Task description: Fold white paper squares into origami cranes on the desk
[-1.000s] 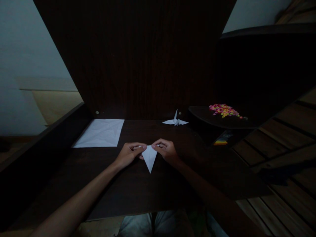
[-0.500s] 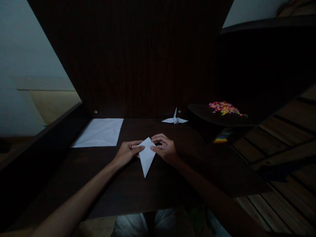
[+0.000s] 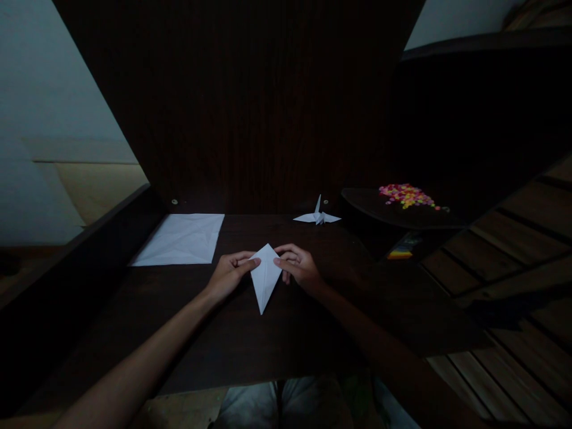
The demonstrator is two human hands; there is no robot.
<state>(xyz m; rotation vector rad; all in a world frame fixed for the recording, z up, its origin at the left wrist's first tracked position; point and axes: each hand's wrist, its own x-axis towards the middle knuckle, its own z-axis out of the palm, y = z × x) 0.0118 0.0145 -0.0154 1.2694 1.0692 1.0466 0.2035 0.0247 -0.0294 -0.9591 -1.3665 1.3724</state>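
Note:
A white sheet folded into a kite shape, the folded paper (image 3: 266, 280), is held above the dark desk with its long point towards me. My left hand (image 3: 229, 273) pinches its left corner, thumb on top and fingers behind. On the right corner, my right hand (image 3: 300, 267) grips it the same way, its fingers partly hidden behind the paper. A crease runs down the middle of the kite. Beyond my right hand, at the back of the desk, stands a white origami crane (image 3: 318, 218) with spread wings.
Flat at the back left lies a creased white sheet of paper (image 3: 181, 239). A curved dark shelf (image 3: 357, 202) on the right bears a heap of small colourful pieces (image 3: 409, 195). The desk (image 3: 214, 351) has a raised side panel (image 3: 75, 250) on the left.
The folded paper has shifted slightly up and away from me, with both hands still on it. My right fingers have moved a little behind the paper's edge.

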